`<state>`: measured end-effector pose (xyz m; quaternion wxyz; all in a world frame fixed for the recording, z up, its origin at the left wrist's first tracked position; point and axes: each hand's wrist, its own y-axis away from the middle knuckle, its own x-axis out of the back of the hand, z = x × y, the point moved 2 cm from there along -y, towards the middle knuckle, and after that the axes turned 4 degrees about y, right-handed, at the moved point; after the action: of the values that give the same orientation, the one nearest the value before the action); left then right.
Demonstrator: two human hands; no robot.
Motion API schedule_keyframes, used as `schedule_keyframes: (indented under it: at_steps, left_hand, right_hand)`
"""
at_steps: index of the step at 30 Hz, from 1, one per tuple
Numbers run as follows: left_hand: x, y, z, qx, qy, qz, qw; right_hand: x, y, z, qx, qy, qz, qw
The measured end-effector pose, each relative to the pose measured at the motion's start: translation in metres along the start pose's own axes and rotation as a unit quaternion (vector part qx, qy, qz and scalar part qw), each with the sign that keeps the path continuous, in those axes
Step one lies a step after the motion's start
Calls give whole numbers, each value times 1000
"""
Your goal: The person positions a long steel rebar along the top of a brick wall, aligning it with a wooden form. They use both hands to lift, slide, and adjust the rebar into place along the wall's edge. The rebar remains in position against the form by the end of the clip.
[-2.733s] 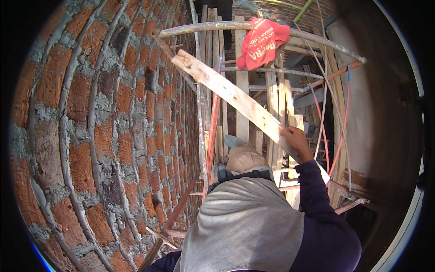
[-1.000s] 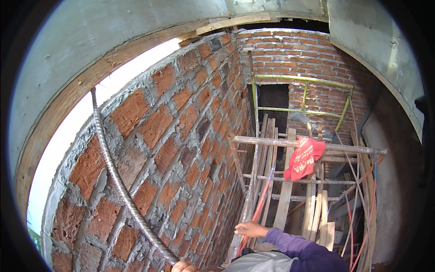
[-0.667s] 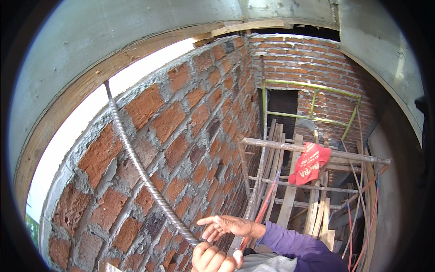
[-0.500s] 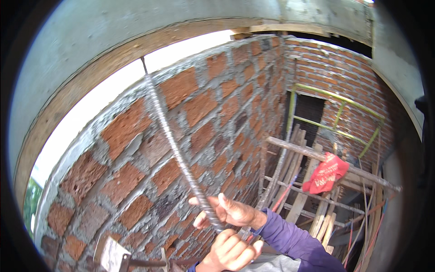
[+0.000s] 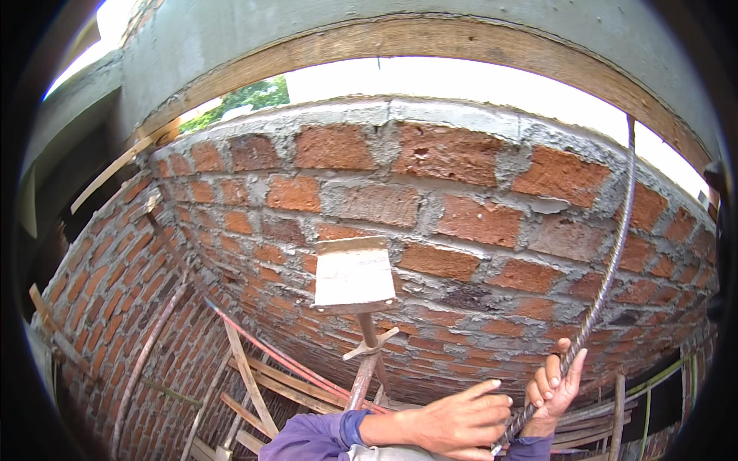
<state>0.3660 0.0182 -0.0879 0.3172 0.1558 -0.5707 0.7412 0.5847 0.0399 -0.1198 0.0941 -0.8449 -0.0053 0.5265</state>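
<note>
A long dark bar with spiral ribs, like a steel rebar (image 5: pixel 607 288), runs from the wooden edge of the concrete beam down to my hands at the lower right. My right hand (image 5: pixel 552 386) has its fingers and thumb curled round the bar, near its lower part. Beside it, my left hand (image 5: pixel 453 421) shows its back, its index finger raised and the others stretched toward the bar's low end. Whether those fingertips touch the bar is hard to see. Both arms wear purple sleeves.
A rough brick wall (image 5: pixel 465 219) curves across in front. Before it stands a steel prop with a flat head plate (image 5: pixel 354 275) and a winged nut (image 5: pixel 370 343). Overhead runs a concrete beam with a timber board (image 5: pixel 430 38). Planks (image 5: pixel 296 392) and a red pole (image 5: pixel 265 338) lie below left.
My view has swung left, so the bar and hands now sit farther right. My right fingers have closed round the bar. My left hand has loosened from its low end, fingers extended.
</note>
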Motion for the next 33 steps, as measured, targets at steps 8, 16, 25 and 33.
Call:
schedule_keyframes:
  at_steps: [8, 16, 25, 33]
  left_hand:
    - [135, 42, -3, 169, -476, 276, 818]
    - [144, 58, -38, 270, -568, 230, 743]
    - [142, 68, -51, 228, -574, 271, 739]
    - [142, 70, -56, 210, -588, 282, 729]
  right_hand:
    - [9, 8, -19, 45, 95, 84, 991]
    - [12, 13, -20, 52, 161, 121, 978]
    - [38, 14, -45, 30, 282, 112, 952]
    - [114, -10, -69, 67, 399, 215, 889]
